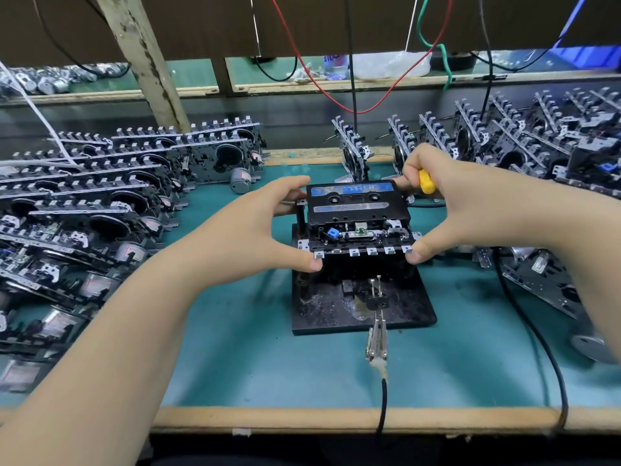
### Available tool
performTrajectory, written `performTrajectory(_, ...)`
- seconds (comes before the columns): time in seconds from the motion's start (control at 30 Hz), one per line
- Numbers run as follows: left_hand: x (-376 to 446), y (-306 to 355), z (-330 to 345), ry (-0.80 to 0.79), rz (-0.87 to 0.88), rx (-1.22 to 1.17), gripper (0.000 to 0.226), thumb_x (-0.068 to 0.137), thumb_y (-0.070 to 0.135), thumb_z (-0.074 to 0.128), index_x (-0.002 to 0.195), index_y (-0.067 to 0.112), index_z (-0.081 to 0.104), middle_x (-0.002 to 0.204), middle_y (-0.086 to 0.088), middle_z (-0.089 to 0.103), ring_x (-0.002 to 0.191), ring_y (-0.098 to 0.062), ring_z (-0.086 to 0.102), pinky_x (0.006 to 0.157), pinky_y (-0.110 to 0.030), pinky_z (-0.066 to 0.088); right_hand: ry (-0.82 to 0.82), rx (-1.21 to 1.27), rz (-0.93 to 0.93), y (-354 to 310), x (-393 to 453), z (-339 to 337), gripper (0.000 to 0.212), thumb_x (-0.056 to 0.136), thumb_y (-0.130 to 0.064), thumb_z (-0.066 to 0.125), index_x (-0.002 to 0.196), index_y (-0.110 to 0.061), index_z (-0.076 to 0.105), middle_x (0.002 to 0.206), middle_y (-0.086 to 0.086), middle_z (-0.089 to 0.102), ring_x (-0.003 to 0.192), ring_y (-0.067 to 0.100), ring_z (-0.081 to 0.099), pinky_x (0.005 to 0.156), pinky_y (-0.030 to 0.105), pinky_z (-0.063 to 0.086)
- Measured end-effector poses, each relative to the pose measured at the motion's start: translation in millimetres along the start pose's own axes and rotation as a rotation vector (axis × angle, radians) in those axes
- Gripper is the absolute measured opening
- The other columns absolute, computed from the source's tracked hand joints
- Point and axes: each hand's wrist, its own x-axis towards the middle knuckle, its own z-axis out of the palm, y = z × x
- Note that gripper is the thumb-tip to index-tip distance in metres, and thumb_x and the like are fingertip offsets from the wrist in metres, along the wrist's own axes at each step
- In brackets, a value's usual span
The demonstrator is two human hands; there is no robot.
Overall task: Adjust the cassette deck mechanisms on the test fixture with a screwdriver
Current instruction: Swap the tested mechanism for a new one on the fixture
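A cassette deck mechanism point(361, 238) with a black cassette point(356, 200) loaded in it sits on the black test fixture point(363, 311) at the middle of the bench. My left hand point(258, 227) grips the mechanism's left side, thumb on the front key row and fingers at the cassette's back corner. From the other side my right hand point(463, 203) grips it, thumb on the front right key. A yellow-handled screwdriver point(426, 181) is tucked under the curled fingers of that same hand; its blade is hidden.
Rows of finished mechanisms point(100, 203) lie stacked on the left, and more mechanisms point(537, 139) stand on edge at the right. An alligator clip point(377, 344) on a black cable point(382, 412) reaches the fixture's front. Red, green and black wires point(353, 79) hang behind.
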Motion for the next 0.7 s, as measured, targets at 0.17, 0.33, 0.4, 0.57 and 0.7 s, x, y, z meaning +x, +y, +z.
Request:
performTrajectory(0.17, -0.8, -2.6, 1.0, 0.013, -0.006, 0.016, 0.111, 0.065, 0.04, 0.092, 0.154, 0.043, 0.026, 0.144, 0.03, 0.042, 0.121, 0.025, 0.04, 0.116, -0.031, 0.036, -0.019, 0.043, 0.021, 4.8, 1.5, 0.1, 0.072, 0.054, -0.044, 0.094, 0.092, -0.047, 0.033, 0.13, -0.007, 0.054, 0.085, 0.002, 0.058, 0.068, 0.03, 0.044)
performTrajectory(0.33, -18.9, -0.2, 26.4, 0.121, 0.23, 0.145, 0.11, 0.059, 0.062, 0.084, 0.15, 0.057, 0.022, 0.164, 0.02, 0.001, 0.152, 0.001, 0.004, 0.119, -0.035, 0.02, -0.002, 0.043, 0.022, 10.2, 1.6, 2.4, 0.07, 0.055, -0.045, 0.093, 0.092, -0.047, 0.033, 0.131, -0.011, 0.053, 0.098, 0.002, 0.055, 0.069, 0.025, 0.039)
performTrajectory(0.4, -24.2, 5.5, 47.6, 0.203, 0.333, 0.189, 0.105, 0.056, 0.066, 0.082, 0.148, 0.049, 0.034, 0.166, 0.01, -0.008, 0.155, -0.014, -0.004, 0.122, -0.049, 0.018, 0.001, 0.038, 0.02, 9.6, 0.8, 2.9, 0.07, 0.056, -0.044, 0.094, 0.093, -0.045, 0.034, 0.125, -0.02, 0.052, 0.079, -0.015, 0.049, 0.062, 0.017, 0.035)
performTrajectory(0.57, -16.4, 20.1, 82.4, 0.439, 0.237, -0.034, 0.072, 0.062, 0.039, 0.093, 0.125, 0.041, 0.057, 0.166, 0.007, 0.004, 0.155, -0.02, 0.007, 0.118, -0.052, 0.029, 0.025, 0.014, 0.011, 9.8, -2.4, 4.5, 0.069, 0.057, -0.045, 0.093, 0.092, -0.045, 0.034, 0.093, -0.027, 0.043, 0.066, -0.009, 0.043, 0.054, 0.017, 0.031)
performTrajectory(0.7, -12.4, 18.6, 90.9, 0.493, 0.238, -0.142, 0.063, 0.065, 0.027, 0.092, 0.115, 0.047, 0.058, 0.165, 0.01, 0.013, 0.152, -0.01, 0.02, 0.115, -0.036, 0.034, 0.026, 0.097, 0.009, 12.2, -5.4, 7.1, 0.065, 0.059, -0.045, 0.092, 0.09, -0.043, 0.035, 0.109, -0.039, 0.047, 0.098, -0.02, 0.05, 0.07, 0.013, 0.038)
